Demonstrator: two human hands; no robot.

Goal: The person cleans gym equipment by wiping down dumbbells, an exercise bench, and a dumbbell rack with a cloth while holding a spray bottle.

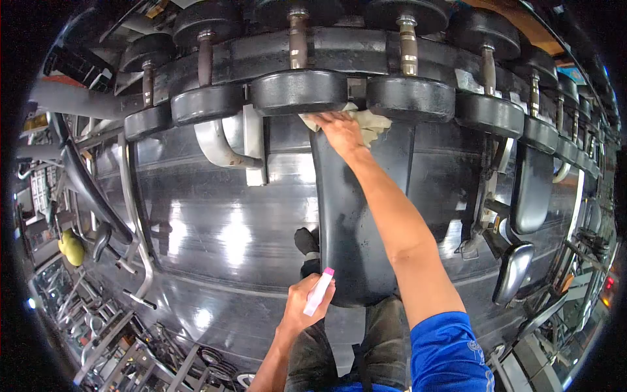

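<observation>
A black padded bench [362,222] runs from the dumbbell rack down to the person's legs. At its far end, just below the dumbbells, my right hand [338,130] presses a pale cloth [373,124] onto the pad; the fingers rest on the cloth, partly bunched under and beside them. Lower down, left of the bench's near end, my left hand [308,302] is closed around a white and pink bottle [319,293], held tilted with its pink top up. Dark wet-looking marks show on the pad.
Large black dumbbells [299,91] line the rack above the bench end. A curved grey metal frame [225,147] stands left of the bench. Another black bench [532,189] is at the right. Gym equipment and a yellow-green object [71,247] are at the left.
</observation>
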